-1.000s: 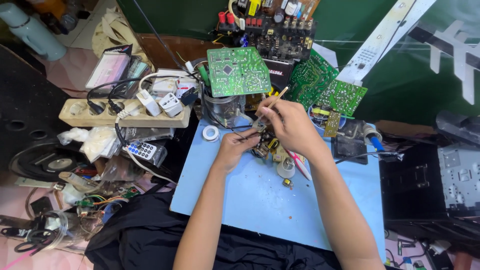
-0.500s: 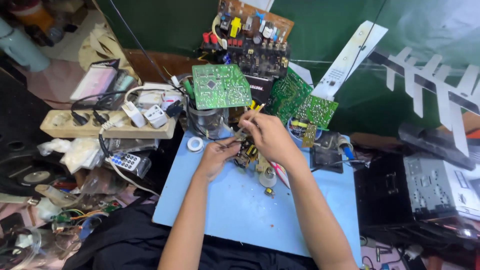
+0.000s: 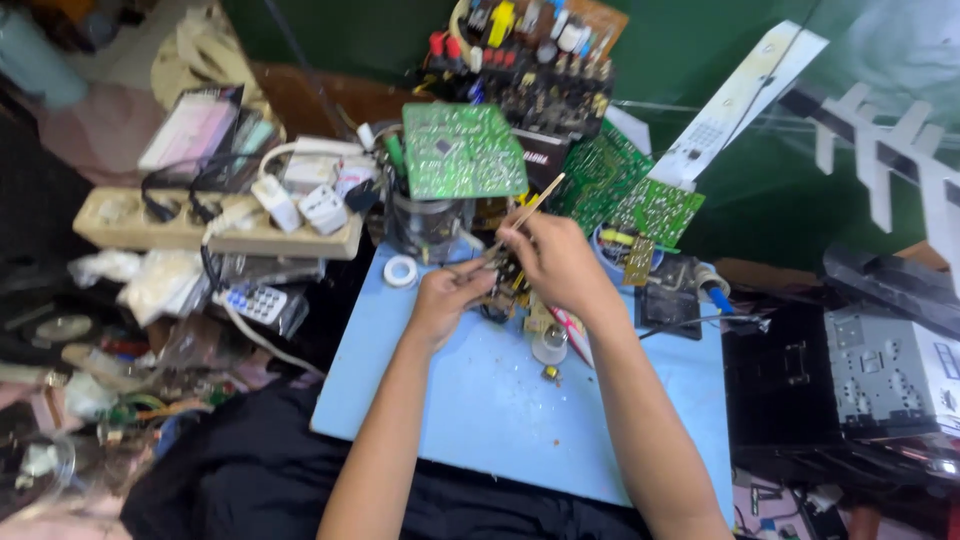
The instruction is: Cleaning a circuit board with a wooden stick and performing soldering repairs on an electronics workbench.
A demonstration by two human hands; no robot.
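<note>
On a smooth pale-blue work mat (image 3: 500, 400) laid over a cluttered bench backed by a green wall, both hands meet at a small dark circuit assembly (image 3: 505, 290) near the mat's far edge. The left hand (image 3: 445, 295) is closed, pinching at the assembly. The right hand (image 3: 555, 260) grips a thin pale wooden-handled tool (image 3: 530, 212), slanting up and away. A green pitted circuit board (image 3: 463, 150) stands behind; a cream power strip (image 3: 215, 225) lies left, a white tape roll (image 3: 400, 271) just beside the left hand.
</note>
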